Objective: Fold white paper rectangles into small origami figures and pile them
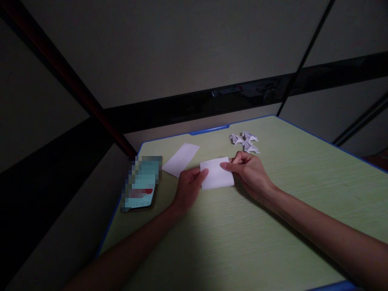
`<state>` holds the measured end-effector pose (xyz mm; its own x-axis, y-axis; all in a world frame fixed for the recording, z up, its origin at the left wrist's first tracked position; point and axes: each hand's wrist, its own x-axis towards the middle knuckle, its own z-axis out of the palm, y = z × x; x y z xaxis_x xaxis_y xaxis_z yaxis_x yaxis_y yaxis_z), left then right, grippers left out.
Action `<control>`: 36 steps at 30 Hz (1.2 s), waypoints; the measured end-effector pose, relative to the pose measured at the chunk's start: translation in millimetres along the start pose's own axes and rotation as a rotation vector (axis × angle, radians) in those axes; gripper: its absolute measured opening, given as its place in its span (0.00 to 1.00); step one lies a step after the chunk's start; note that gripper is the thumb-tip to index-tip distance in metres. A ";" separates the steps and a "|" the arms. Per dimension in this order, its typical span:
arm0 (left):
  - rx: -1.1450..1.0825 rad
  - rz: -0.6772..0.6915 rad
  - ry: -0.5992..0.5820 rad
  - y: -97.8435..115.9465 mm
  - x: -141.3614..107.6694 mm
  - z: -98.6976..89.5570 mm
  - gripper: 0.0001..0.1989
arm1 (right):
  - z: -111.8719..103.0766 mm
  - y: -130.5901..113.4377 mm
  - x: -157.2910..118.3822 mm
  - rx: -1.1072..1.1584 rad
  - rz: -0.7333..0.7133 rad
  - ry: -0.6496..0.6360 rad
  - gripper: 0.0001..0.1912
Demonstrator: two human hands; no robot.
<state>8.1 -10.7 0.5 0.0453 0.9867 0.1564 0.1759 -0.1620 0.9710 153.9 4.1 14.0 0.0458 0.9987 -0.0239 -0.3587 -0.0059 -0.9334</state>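
Neatly, the left hand (188, 189) pinches a smooth white paper rectangle (216, 176) by its left edge, the right hand (252, 171) near its upper right corner, over a pale green, wood-grained tabletop (273, 234) edged in blue. Beyond lie a flat, four-sided paper sheet (182, 158) and three sharply creased, pointed origami figures (247, 144); leftward rests a slab-like smartphone (144, 182).
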 end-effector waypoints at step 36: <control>0.240 0.041 -0.267 2.7 -4.4 3.0 0.15 | -2.6 4.8 -7.5 -0.534 -0.352 -0.412 0.11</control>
<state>11.3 -15.5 1.9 0.3071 0.9451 0.1112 0.3926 -0.2323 0.8899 154.2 -3.5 8.8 -0.3156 0.8840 0.3449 0.1176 0.3971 -0.9102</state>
